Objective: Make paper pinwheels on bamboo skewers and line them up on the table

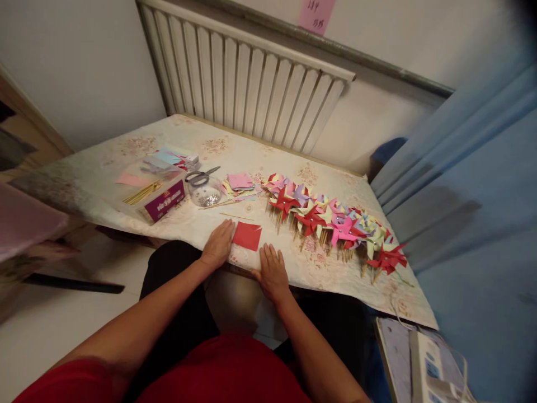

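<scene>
A red paper square (247,235) lies flat near the front edge of the table (126,162). My left hand (218,244) rests palm down at its left side, fingertips touching the paper's edge. My right hand (272,272) lies flat just right of and below the square, holding nothing. A thin wooden stick (236,215) lies just beyond the paper.
A long row of finished paper pinwheels (335,221) runs to the right. A clear bowl of pins (205,193) with scissors (202,175) on it, a stack of paper squares (240,182) and a box of sticks (155,197) sit to the left. A radiator (243,78) stands behind.
</scene>
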